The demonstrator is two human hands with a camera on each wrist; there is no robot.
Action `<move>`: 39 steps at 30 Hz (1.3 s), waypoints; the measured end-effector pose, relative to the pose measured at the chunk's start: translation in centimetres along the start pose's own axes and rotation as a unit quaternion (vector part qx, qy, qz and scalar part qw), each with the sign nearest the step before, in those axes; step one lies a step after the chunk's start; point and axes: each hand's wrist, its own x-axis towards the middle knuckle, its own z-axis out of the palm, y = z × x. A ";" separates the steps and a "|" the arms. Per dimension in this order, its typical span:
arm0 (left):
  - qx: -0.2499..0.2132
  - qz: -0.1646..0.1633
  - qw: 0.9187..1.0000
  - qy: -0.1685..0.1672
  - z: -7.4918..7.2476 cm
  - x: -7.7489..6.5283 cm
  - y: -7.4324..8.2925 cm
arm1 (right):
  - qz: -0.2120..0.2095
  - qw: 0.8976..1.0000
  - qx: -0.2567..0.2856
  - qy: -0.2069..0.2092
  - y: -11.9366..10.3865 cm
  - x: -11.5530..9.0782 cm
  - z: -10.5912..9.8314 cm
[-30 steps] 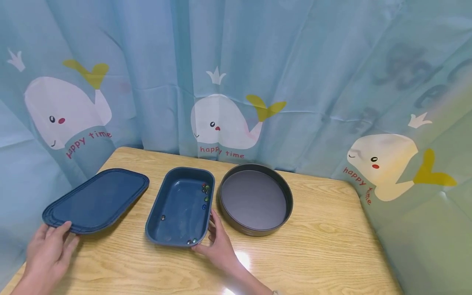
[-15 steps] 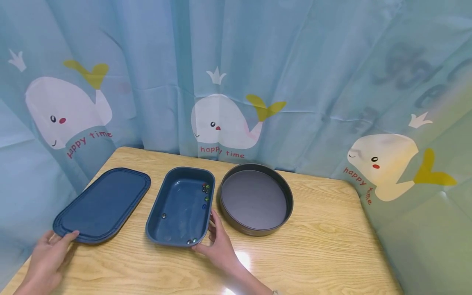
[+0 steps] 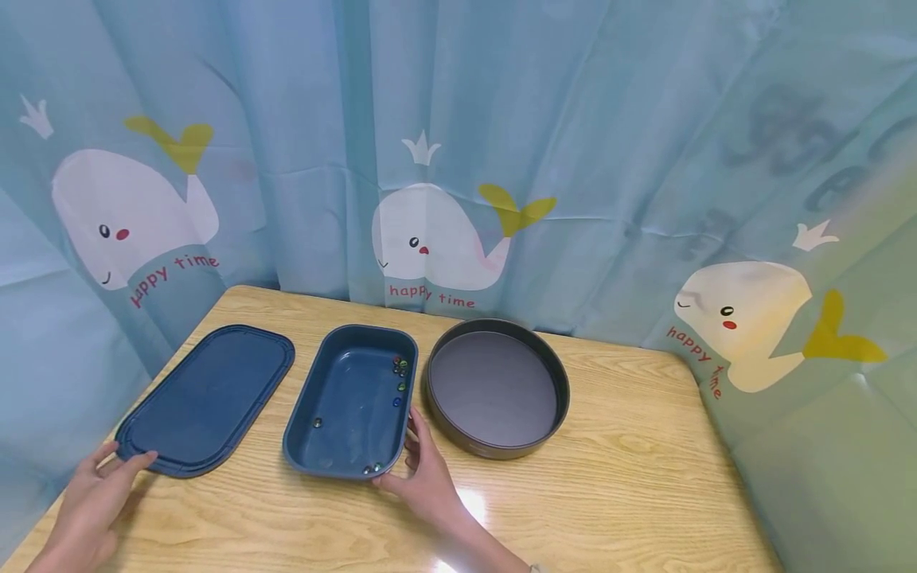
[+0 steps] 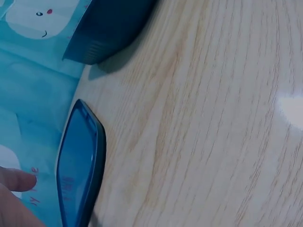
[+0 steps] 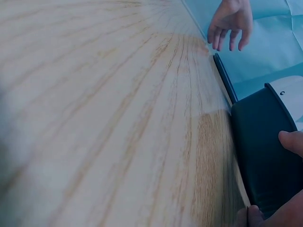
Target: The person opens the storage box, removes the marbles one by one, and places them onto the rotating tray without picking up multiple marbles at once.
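A flat blue lid (image 3: 208, 402) with rounded corners lies on the left of the table. My left hand (image 3: 96, 505) is at its near-left corner; in the left wrist view a gap shows between a fingertip (image 4: 21, 179) and the lid (image 4: 78, 165). The right wrist view shows that hand (image 5: 232, 21) with its fingers hanging down. A deep blue rectangular container (image 3: 351, 406) stands in the middle, with several glass marbles (image 3: 399, 368) inside, mostly along its right side. My right hand (image 3: 426, 481) grips its near-right corner, thumb at the front and fingers along the side.
To the right of the container stands a round dark grey cake pan (image 3: 494, 390), close beside it. The wooden table (image 3: 630, 461) ends at a light blue curtain (image 3: 616, 159) with whale prints, behind and at both sides.
The lid has come down from a tilt to lie flat, shifting slightly right and nearer. My left hand moved with it and its fingers have loosened. The right hand and container have stayed put.
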 end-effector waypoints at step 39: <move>0.117 0.503 0.849 -0.108 11.8 -5.2 7.7 | 0.000 0.999 -0.032 -0.014 -1.7 -0.6 -2.5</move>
